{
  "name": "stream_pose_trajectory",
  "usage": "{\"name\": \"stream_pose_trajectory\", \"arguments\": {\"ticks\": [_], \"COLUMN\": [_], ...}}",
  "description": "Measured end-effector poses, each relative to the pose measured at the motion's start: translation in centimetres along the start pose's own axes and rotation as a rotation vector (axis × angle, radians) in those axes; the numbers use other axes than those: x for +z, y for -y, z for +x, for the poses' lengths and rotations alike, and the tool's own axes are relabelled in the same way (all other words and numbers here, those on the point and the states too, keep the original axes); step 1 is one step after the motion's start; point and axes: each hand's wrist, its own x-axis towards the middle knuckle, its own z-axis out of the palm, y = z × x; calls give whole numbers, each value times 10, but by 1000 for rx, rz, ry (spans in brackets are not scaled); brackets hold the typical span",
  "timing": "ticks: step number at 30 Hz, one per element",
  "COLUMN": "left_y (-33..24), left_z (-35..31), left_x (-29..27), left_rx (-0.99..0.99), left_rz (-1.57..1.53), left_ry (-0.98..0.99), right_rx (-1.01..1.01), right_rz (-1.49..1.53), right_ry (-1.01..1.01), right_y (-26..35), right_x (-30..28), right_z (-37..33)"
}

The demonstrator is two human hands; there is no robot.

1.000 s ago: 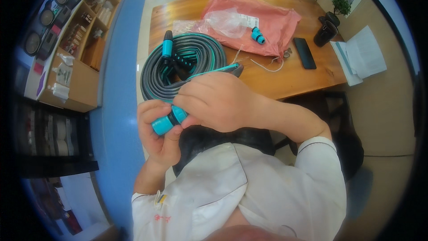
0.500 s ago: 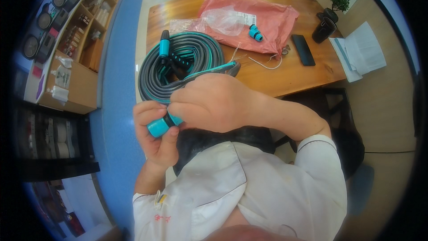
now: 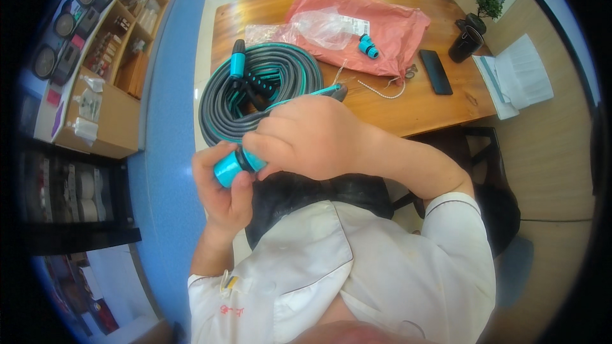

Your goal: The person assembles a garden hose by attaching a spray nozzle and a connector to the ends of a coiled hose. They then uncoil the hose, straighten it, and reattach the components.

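A turquoise and black hose connector (image 3: 229, 169) sits in front of the coiled hose. My left hand (image 3: 223, 191) grips its wider end between thumb and fingers. My right hand (image 3: 312, 137) is closed around the connector's other end, and a grey hose end (image 3: 341, 92) sticks out past the back of that hand. The coiled grey hose (image 3: 213, 105) with turquoise stripes lies on the table, just beyond my hands. On the coil rests a spray nozzle (image 3: 238, 64) in turquoise and black.
The wooden table (image 3: 440, 114) carries a red plastic bag (image 3: 395, 25), with a second turquoise connector (image 3: 368, 46) on it. To the right are a phone (image 3: 436, 72), a dark cup (image 3: 466, 44) and papers (image 3: 519, 73). Shelves (image 3: 121, 44) stand at the left.
My left hand and the connector have shifted slightly up and right, and the left fingers have changed their hold on it. My right hand stays closed, a little higher.
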Motion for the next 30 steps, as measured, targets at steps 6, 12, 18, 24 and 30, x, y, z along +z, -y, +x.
{"name": "stream_pose_trajectory", "arguments": {"ticks": [6, 12, 18, 24, 30], "left_y": [-11, -14, -13, -8, -15], "left_z": [11, 14, 18, 21, 22], "left_x": [4, 5, 5, 11, 11], "left_rx": [-145, -275, -137, -120, -423], "left_rz": [-128, -170, -37, -31, -313], "left_ry": [36, 52, 44, 16, -10], "right_rx": [5, -16, 27, 99, 81], "right_rz": [-12, -88, -63, 26, 31], "right_ry": [83, 55, 51, 168, 113], "right_y": [-3, -2, 0, -2, -7], "right_x": [-4, 1, 2, -10, -3], "right_z": [1, 4, 8, 8, 11]}}
